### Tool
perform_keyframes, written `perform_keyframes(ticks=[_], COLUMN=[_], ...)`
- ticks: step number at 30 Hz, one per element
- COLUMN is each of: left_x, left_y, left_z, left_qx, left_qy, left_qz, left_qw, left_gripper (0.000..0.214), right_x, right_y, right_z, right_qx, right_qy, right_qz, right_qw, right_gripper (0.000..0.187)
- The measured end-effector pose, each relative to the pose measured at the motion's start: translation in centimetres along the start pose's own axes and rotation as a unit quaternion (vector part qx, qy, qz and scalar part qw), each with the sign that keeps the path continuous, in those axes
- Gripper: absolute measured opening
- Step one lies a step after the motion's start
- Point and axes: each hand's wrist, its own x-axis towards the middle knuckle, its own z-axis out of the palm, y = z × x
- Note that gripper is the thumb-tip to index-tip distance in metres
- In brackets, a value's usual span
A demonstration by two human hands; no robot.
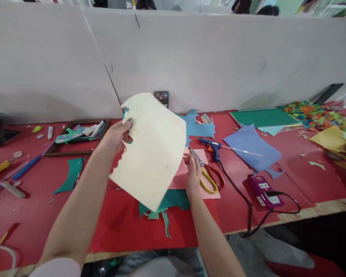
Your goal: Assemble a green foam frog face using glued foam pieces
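A cream sheet of paper or thin foam with one ragged, cut-out edge is held up over the table. My left hand is closed on its left edge, thumb in front. My right hand is beside the sheet's right edge, over pink sheets, its fingers stretched out and partly hidden. Just right of it lie scissors with one yellow and one red handle. Beneath the cream sheet, a dark green piece and green scraps show.
A blue glue gun trails its black cord to a purple power strip. Behind are blue sheets, a green board and colourful scraps. A wooden frame holds offcuts at left. A white partition backs the red table.
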Motion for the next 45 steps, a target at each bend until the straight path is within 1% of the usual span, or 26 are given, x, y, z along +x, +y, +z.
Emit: perform_keyframes(ticks=[2, 3, 4, 5, 6, 8, 10, 13, 15, 17, 19, 20, 21, 23, 25, 27, 29, 32, 35, 38, 41, 43, 45], left_x=[-1.8, -2.7, -3.6, -4.5, -5.3, -6.6, -7.5, -8.4, -8.7, -9.1, -9.5, -9.8, -10.1, -10.9, -11.6, -12.3, -12.6, -12.6, -12.6, -12.8, -12.9, -12.8, -12.4], left_y=[-1.1, -1.7, -2.4, -3.1, -3.8, -5.1, -6.1, -7.0, -7.3, -7.6, -7.8, -7.9, -8.0, -8.1, -8.2, -8.3, -8.4, -9.0, -9.6, -10.3, -10.7, -10.7, -10.7], left_z=[-0.6, -0.8, -1.0, -1.2, -1.4, -1.7, -2.0, -2.6, -3.1, -3.5, -3.9, -4.1, -4.2, -4.5, -4.7, -4.9, -5.3, -5.7, -6.1, -6.4, -6.5, -6.4, -5.9], left_qx=[0.004, -0.008, -0.028, -0.046, -0.054, -0.061, -0.067, -0.087, -0.103, -0.12, -0.132, -0.136, -0.139, -0.147, -0.15, -0.137, -0.118, -0.087, -0.062, -0.043, 0.012, 0.047, 0.047], left_qy=[-0.001, 0.013, 0.02, 0.021, 0.023, 0.042, 0.053, 0.053, 0.047, 0.043, 0.045, 0.047, 0.048, 0.038, 0.025, 0.033, 0.054, 0.075, 0.074, 0.056, 0.05, 0.068, 0.08], left_qz=[-0.014, -0.008, 0.009, 0.02, 0.028, 0.039, 0.044, 0.046, 0.044, 0.045, 0.054, 0.06, 0.067, 0.075, 0.07, 0.053, 0.023, -0.047, -0.102, -0.122, -0.145, -0.146, -0.126], left_qw=[1.0, 1.0, 0.999, 0.999, 0.998, 0.997, 0.995, 0.994, 0.993, 0.991, 0.989, 0.988, 0.987, 0.986, 0.986, 0.989, 0.991, 0.992, 0.99, 0.99, 0.988, 0.986, 0.988], left_gripper=[0.015, 0.015, 0.017, 0.02, 0.023, 0.026, 0.027, 0.027, 0.028, 0.029, 0.027, 0.026, 0.025, 0.023, 0.023, 0.025, 0.029, 0.033, 0.029, 0.025, 0.025, 0.023, 0.023], right_x=[-0.1, -0.2, -0.3, -0.4, -0.4, -0.4, -0.3, 0.3, 1.0, 1.6, 2.2, 2.4, 2.6, 3.1, 3.6, 4.2, 4.8, 5.8, 6.4, 6.5, 6.4, 6.2, 6.1], right_y=[-0.4, -0.7, -1.0, -1.3, -1.6, -2.1, -2.2, -1.9, -1.7, -1.7, -2.0, -2.3, -2.7, -3.5, -4.3, -5.1, -5.8, -6.5, -6.8, -6.8, -6.8, -6.9, -6.8], right_z=[0.3, 0.4, 0.5, 0.4, 0.3, -0.2, -0.9, -1.8, -2.2, -2.4, -2.4, -2.4, -2.3, -1.9, -1.5, -1.1, -0.7, -0.4, -0.3, -0.3, -0.5, -1.1, -2.3], right_qx=[0.092, 0.138, 0.171, 0.184, 0.179, 0.135, 0.102, 0.075, 0.033, -0.033, -0.098, -0.122, -0.138, -0.154, -0.164, -0.187, -0.223, -0.263, -0.265, -0.263, -0.275, -0.295, -0.328], right_qy=[-0.08, -0.117, -0.143, -0.156, -0.159, -0.157, -0.184, -0.223, -0.218, -0.202, -0.196, -0.197, -0.2, -0.204, -0.199, -0.193, -0.192, -0.213, -0.251, -0.264, -0.237, -0.189, -0.136], right_qz=[0.058, 0.082, 0.1, 0.111, 0.117, 0.12, 0.127, 0.138, 0.112, 0.045, -0.021, -0.039, -0.047, -0.041, -0.044, -0.075, -0.12, -0.169, -0.186, -0.181, -0.199, -0.237, -0.258], right_qw=[0.991, 0.98, 0.97, 0.964, 0.964, 0.971, 0.969, 0.962, 0.969, 0.978, 0.975, 0.972, 0.969, 0.966, 0.965, 0.96, 0.948, 0.926, 0.912, 0.91, 0.91, 0.906, 0.898], right_gripper=[0.043, 0.046, 0.047, 0.047, 0.047, 0.043, 0.037, 0.029, 0.026, 0.022, 0.022, 0.022, 0.022, 0.022, 0.024, 0.026, 0.028, 0.03, 0.028, 0.027, 0.026, 0.027, 0.029])
